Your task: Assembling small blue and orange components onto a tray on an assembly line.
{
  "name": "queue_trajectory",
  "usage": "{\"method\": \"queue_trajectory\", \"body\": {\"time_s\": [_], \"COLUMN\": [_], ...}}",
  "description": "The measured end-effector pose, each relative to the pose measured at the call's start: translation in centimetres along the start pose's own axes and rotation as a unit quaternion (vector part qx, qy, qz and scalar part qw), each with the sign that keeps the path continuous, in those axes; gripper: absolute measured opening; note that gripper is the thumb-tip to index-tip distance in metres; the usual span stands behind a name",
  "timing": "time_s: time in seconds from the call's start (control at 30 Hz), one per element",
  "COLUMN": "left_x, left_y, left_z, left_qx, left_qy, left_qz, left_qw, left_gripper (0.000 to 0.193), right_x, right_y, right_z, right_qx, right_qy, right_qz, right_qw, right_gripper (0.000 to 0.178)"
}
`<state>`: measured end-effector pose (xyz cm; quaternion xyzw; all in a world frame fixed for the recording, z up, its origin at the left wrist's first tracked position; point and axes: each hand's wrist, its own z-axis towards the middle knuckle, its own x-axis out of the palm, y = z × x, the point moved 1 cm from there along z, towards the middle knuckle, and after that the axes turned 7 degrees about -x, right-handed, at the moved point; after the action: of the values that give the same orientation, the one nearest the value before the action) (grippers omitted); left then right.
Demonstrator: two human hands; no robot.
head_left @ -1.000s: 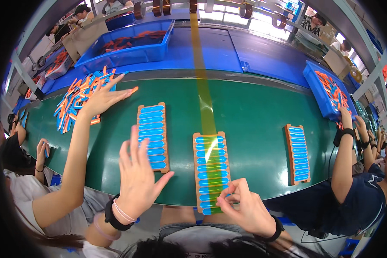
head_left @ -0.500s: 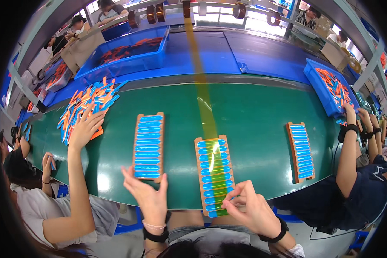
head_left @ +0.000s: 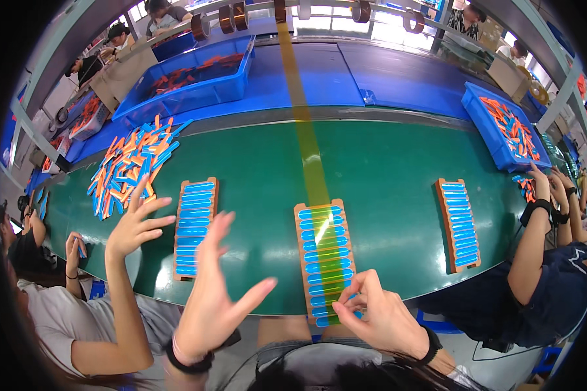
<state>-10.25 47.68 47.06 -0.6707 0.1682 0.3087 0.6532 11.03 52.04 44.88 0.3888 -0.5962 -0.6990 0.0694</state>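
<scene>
A strip of amber tape (head_left: 310, 153) comes down from a tape roll (head_left: 280, 11) on the overhead bar. Its lower stretch lies along the middle tray (head_left: 346, 241), a brown tray with a column of blue strips. At that tray's near end, my right hand (head_left: 388, 319) is closed in a pinch at the tape's edge. My left hand (head_left: 209, 300) is open, thumb and fingers spread, with nothing in it. It is raised just right of the near end of the left tray (head_left: 195, 225), which holds similar blue strips; whether it touches that tray I cannot tell.
Loose orange and blue strips (head_left: 134, 166) lie heaped at the left, near a co-worker's open hand (head_left: 134, 234). A third filled tray (head_left: 460, 228) sits on the right of the green table (head_left: 254, 150). Blue bins (head_left: 182, 98) stand behind; another co-worker reaches in at the right.
The left tray has shifted left. My left hand has moved left and its fingers now point up. The left co-worker's hand has drawn back from the heap. My right hand keeps its pinch.
</scene>
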Motion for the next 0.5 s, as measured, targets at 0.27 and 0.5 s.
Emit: {"method": "queue_trajectory", "body": {"time_s": [0.27, 0.5], "left_x": [5.0, 7.3], "left_y": [1.4, 3.4], "left_z": [15.3, 15.3], "left_qx": [-0.273, -0.247], "left_qy": [0.091, 0.175], "left_qz": [-0.354, -0.428], "left_qw": [0.89, 0.851], "left_gripper": [0.065, 0.03], "right_x": [0.0, 0.2], "right_y": [0.8, 1.0], "right_z": [0.6, 1.0], "right_qx": [0.009, 0.006], "right_qy": [0.066, 0.067], "right_qz": [-0.011, -0.03], "right_qw": [0.998, 0.997], "right_gripper": [0.029, 0.025]}}
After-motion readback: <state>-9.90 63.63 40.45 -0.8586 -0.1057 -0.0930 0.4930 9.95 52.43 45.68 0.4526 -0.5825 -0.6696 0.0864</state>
